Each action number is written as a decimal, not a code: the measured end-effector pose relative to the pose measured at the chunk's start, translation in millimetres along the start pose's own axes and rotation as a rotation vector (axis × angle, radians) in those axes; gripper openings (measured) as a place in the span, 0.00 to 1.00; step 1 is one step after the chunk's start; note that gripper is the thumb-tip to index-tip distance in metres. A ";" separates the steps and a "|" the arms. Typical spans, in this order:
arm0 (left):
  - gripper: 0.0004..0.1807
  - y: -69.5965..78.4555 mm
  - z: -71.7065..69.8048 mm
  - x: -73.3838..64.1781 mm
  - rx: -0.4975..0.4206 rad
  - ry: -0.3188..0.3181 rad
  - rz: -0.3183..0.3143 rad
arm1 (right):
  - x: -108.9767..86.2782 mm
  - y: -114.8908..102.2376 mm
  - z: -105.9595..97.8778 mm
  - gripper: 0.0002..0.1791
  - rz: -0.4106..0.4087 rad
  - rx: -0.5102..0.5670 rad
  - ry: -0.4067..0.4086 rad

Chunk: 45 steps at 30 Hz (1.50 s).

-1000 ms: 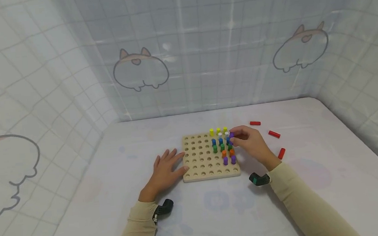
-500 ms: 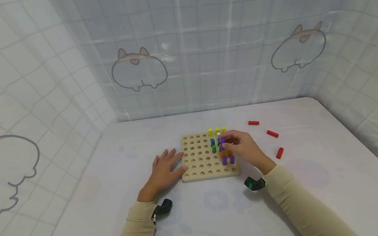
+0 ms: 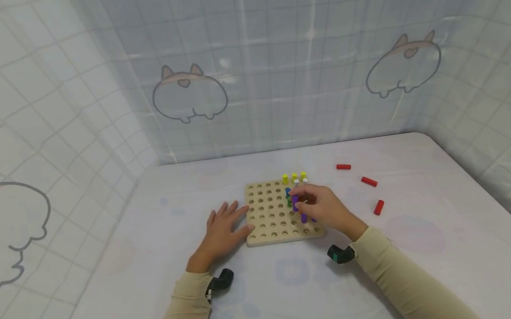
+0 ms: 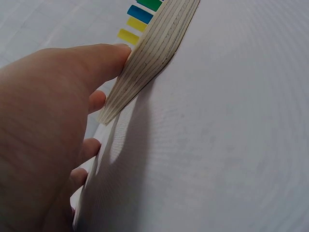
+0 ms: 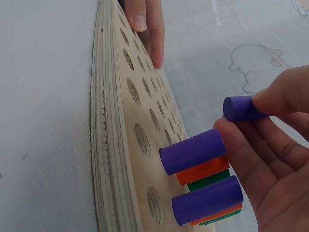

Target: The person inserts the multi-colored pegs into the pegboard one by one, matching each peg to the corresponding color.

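A wooden pegboard (image 3: 273,239) with rows of round holes lies on the table. My left hand (image 3: 220,236) rests at its left edge, fingers spread, the thumb touching the board's side in the left wrist view. Between thumb and fingertips, my right hand (image 3: 325,206) pinches a purple peg (image 5: 241,108), held above the board and apart from its surface. Two purple pegs stand in the row nearest me, one of them this purple peg (image 5: 193,151). Behind them are orange pegs (image 5: 203,171) and green pegs (image 5: 208,181), partly hidden by my right hand in the head view.
Yellow pegs (image 3: 294,177) stand in the far row, with white pegs (image 3: 296,182) and a blue peg (image 3: 288,192) nearer. Right of the board lie three loose red pegs (image 3: 369,181). A patterned curtain (image 3: 271,77) encloses the table's back and sides.
My right hand has moved left and slightly nearer me over the board, carrying the purple peg from beyond the right-hand column. The left hand has stayed in place.
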<state>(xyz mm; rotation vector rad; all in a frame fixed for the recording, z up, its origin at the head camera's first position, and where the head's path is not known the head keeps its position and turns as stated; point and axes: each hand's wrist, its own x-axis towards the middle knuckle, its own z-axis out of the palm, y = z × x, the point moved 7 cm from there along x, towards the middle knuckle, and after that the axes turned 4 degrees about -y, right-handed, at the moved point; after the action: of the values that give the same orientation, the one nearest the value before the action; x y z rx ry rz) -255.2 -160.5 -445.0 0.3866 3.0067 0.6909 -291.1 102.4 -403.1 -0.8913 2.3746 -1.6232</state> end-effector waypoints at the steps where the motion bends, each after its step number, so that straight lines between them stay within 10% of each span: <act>1: 0.35 0.2 -0.2 0.1 0.001 -0.001 0.000 | 0.0 0.2 0.4 0.18 0.006 -0.007 -0.001; 45: 0.37 -0.5 -3.6 -0.5 -0.003 -0.036 -0.004 | 0.5 -15.1 21.7 0.11 -0.183 -0.405 -0.160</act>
<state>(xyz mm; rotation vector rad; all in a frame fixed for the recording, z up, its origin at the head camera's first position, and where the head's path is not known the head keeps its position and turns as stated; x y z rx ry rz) -255.2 -162.6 -442.0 0.3883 2.9711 0.6801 -276.4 80.9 -398.6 -1.2871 2.6131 -1.0806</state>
